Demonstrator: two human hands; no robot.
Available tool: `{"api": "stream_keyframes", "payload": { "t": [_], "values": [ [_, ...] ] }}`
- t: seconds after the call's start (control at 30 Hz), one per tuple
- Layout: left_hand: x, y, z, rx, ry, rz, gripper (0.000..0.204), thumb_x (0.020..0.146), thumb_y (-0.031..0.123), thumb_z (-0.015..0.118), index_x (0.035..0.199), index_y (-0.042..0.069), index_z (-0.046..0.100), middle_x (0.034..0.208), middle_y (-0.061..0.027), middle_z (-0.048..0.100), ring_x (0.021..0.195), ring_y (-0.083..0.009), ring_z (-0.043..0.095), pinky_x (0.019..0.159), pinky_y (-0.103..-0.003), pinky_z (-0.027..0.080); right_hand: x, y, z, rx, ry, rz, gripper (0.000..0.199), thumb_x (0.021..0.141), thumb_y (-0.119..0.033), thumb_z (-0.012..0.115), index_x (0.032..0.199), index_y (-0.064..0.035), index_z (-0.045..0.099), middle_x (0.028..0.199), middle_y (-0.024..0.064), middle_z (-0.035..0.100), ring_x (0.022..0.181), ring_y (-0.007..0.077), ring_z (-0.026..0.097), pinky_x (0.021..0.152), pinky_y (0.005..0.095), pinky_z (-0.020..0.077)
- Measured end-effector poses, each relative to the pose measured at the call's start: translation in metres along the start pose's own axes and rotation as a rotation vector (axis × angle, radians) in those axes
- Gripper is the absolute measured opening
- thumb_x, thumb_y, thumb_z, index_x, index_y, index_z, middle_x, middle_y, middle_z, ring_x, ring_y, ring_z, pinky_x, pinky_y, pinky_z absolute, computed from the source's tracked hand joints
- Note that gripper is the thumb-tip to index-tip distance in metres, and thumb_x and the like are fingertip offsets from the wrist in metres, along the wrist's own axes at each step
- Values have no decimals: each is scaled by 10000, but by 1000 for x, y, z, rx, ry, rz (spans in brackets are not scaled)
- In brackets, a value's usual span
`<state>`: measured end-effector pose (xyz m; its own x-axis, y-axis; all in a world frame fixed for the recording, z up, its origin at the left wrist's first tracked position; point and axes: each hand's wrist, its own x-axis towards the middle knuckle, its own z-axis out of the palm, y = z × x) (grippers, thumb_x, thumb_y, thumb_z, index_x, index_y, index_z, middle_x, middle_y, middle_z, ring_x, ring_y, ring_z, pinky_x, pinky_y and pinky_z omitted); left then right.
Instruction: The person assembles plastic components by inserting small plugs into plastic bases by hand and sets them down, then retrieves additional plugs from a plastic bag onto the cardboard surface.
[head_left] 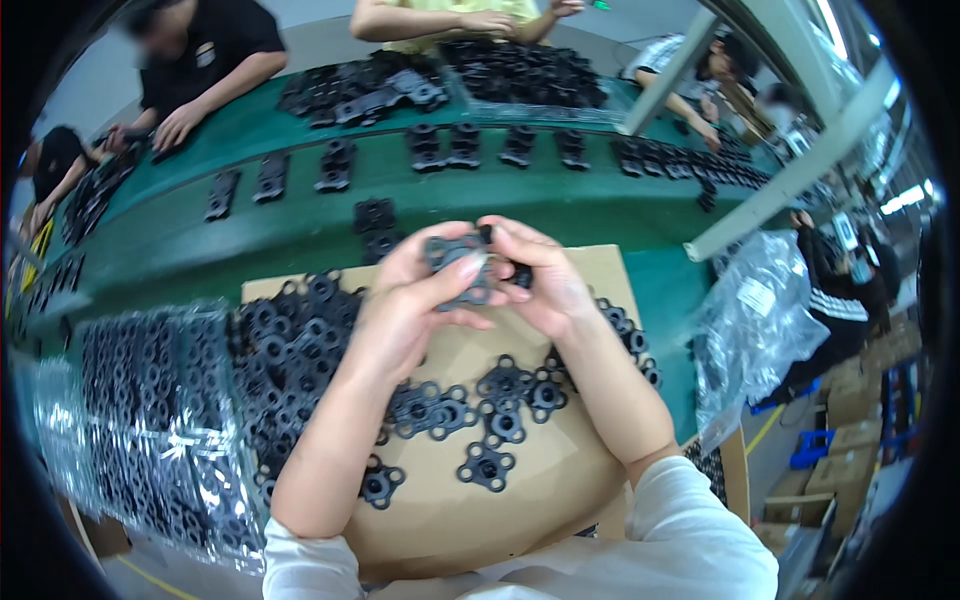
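Above the cardboard sheet (545, 470), both of my hands are raised close together. My left hand (400, 305) is closed around a dark grey lobed part with ring-shaped ends (445, 254), its thumb pressed over the face. Beside it, my right hand (548, 278) pinches a small black piece (521, 275), partly covered by the fingers; its exact kind cannot be made out. Beneath the hands lie several loose black four-lobed parts (487, 466) with round holes. A heap of the same parts (290, 345) rests by my left forearm, and more lie beyond my right forearm.
Clear plastic trays of black parts (160, 400) stand at the left. Spaced black pieces (336, 165) line the green conveyor (420, 195) ahead. A crumpled clear bag (750, 310) and a pale metal post (790, 175) are at the right. Co-workers handle parts across the bench.
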<state>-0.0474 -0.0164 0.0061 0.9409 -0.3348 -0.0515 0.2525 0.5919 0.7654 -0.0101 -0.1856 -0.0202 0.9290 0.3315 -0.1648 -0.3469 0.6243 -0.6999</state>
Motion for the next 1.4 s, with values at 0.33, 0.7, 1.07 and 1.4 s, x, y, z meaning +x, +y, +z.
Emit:
{"api": "stream_keyframes", "payload": {
  "t": [0.33, 0.7, 1.07, 1.4],
  "values": [
    [8, -8, 6, 160, 90, 169, 329, 889, 77, 589, 1158, -48, 447, 861, -203, 639, 656, -243, 679, 489, -231, 554, -8, -8, 3, -61, -115, -35, 179, 925, -137, 572, 1010, 12, 621, 649, 23, 540, 503, 44, 445, 378, 134, 264],
    [10, -15, 3, 173, 123, 176, 342, 880, 39, 606, 1162, -57, 437, 899, -176, 628, 634, -217, 675, 480, -225, 536, -4, -1, 0, 84, -71, -35, 191, 942, -133, 544, 1050, 17, 593, 623, 15, 503, 486, 37, 392, 372, 134, 254],
    [11, -17, -5, 138, 80, 200, 324, 880, 49, 614, 1146, -40, 453, 909, -167, 634, 671, -230, 685, 495, -227, 539, -7, -2, 6, 56, -95, -17, 198, 948, -138, 528, 1057, 19, 577, 627, 15, 485, 479, 30, 368, 359, 127, 238],
    [12, -20, -8, 162, 60, 226, 321, 882, 46, 616, 1139, -49, 450, 901, -169, 634, 675, -222, 685, 502, -231, 551, -7, -1, 11, 146, -124, -2, 200, 952, -156, 527, 1036, 17, 584, 624, 22, 491, 470, 37, 370, 359, 140, 245]
  ]
}}
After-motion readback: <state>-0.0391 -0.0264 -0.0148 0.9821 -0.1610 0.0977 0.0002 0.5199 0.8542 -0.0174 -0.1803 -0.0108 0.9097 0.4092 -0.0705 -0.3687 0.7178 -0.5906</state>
